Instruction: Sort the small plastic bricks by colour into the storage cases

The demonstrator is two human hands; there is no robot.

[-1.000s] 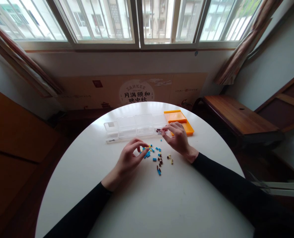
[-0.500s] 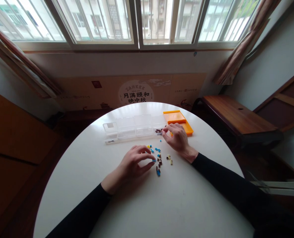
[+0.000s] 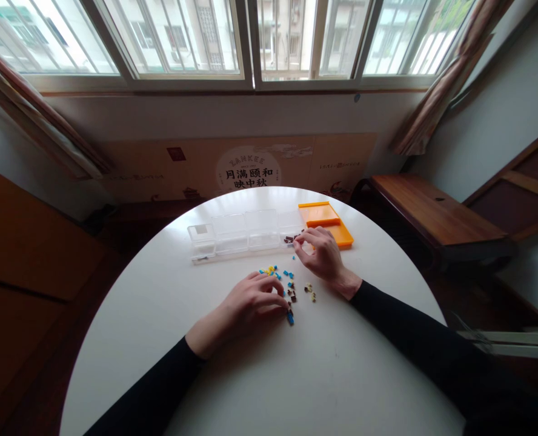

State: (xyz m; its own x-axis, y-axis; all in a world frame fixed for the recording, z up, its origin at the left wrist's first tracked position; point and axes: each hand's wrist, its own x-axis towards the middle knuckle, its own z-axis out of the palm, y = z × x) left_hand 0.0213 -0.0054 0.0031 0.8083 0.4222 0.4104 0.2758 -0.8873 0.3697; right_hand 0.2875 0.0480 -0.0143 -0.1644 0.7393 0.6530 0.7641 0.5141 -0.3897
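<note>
My left hand [image 3: 260, 298] rests low over the table, its thumb and fingertips closed at a small brown toy brick [image 3: 289, 310]. Touching or just beside that brick lies a blue brick [image 3: 290, 318]. My right hand [image 3: 322, 254] is pinched at the right end of a clear plastic compartment box [image 3: 232, 243]; whatever is between its fingertips is hidden. Several brown bricks [image 3: 289, 240] lie in the compartment by those fingertips. Between the hands are scattered blue bricks [image 3: 286, 273], yellow bricks [image 3: 271, 269], dark brown bricks [image 3: 293, 298] and cream bricks [image 3: 313, 297].
An orange tray [image 3: 344, 237] with its lid [image 3: 318, 212] raised stands behind my right hand. The clear box's lids stand up along its back. All of it is on a round white table [image 3: 342, 369], with a wooden bench [image 3: 441, 209] beyond its right edge.
My left hand has shifted slightly right and toward me, its fingertips closing at the brown brick by the blue one. My right hand has moved slightly left over the box.
</note>
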